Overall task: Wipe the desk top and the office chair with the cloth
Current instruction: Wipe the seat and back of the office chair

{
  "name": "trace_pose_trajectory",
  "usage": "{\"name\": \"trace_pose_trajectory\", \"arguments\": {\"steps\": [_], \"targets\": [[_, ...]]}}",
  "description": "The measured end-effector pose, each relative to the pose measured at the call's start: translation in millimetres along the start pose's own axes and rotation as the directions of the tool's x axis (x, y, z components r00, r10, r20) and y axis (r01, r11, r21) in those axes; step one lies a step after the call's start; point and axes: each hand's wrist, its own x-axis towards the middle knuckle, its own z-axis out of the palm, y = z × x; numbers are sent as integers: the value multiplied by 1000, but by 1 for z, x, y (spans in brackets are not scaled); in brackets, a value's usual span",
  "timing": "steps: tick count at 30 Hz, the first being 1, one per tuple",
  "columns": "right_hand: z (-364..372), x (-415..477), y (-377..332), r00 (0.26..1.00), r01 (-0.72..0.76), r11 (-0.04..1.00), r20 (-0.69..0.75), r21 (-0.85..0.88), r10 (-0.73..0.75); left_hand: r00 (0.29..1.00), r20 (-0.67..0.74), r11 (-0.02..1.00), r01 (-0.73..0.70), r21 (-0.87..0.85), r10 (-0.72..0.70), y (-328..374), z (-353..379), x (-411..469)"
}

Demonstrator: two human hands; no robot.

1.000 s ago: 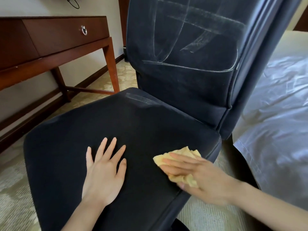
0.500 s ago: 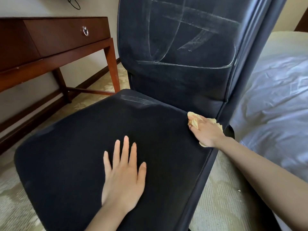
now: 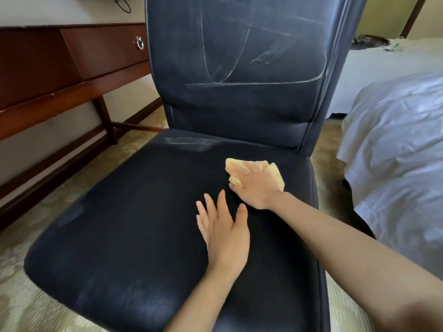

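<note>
Cloth (image 3: 275, 173) seemingly under right hand (image 3: 255, 186)

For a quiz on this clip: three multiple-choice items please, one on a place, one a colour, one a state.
1. Where is the cloth? A) on the desk B) on the chair seat C) on the bed
2. What colour is it? A) blue B) white C) yellow
3. How is the left hand? A) laid flat B) a fist C) gripping cloth
Key: 1 B, the right hand presses it onto the seat; 2 C, yellow shows beside that hand; 3 A, palm down on the seat.
</note>
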Motion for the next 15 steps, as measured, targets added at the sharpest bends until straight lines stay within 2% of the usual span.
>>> {"name": "trace_pose_trajectory", "arguments": {"steps": [2, 4, 7, 9, 12, 15], "targets": [[0, -18, -10, 991, 131, 991, -10, -1, -131, 999, 28, 981, 35, -193, -30, 2, -7, 0], [2, -41, -18, 971, 239, 970, -16, 44, -238, 1000, 30, 975, -2, -224, 9, -1, -19, 1], [3, -76, -27, 949, 312, 949, 32, 41, -313, 990, -68, 992, -126, 13, 126, -14, -43, 13], [3, -99, -34, 937, 342, 940, 80, -6, -340, 983, -82, 962, -141, 234, 164, -29, -65, 24], [2, -138, -46, 913, 394, 918, 140, -53, -384, 974, -17, 836, -184, 517, 225, -58, -99, 36], [4, -174, -56, 879, 475, 851, 155, -223, -450, 963, 60, 705, -233, 670, 261, -83, -132, 40]]}}
